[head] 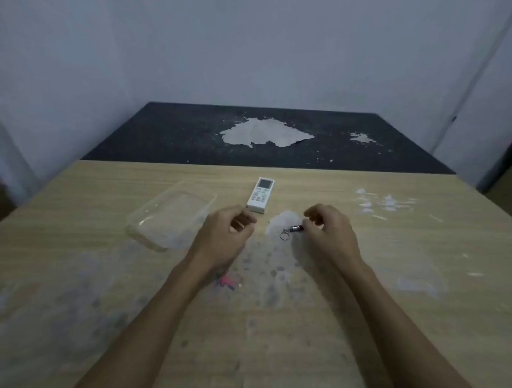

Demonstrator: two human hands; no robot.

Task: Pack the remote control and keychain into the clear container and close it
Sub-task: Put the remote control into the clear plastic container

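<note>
Remote control (pixel 261 195) lay lengthwise, screen end away. Right hand (pixel 329 229) fingers pinched keychain (pixel 291 230) just right of it; left hand (pixel 228 235) loosely curled, empty.

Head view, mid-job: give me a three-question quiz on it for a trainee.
1. True or false: the white remote control already lies inside the clear container.
2. Which hand touches the keychain? A) left hand B) right hand C) neither
3. Fill in: the container sits to the ____ of the remote on the wooden table.

Key: 1 false, it lies on the table beside it; 2 B, fingertips at the keychain's dark barrel; 3 left.
</note>
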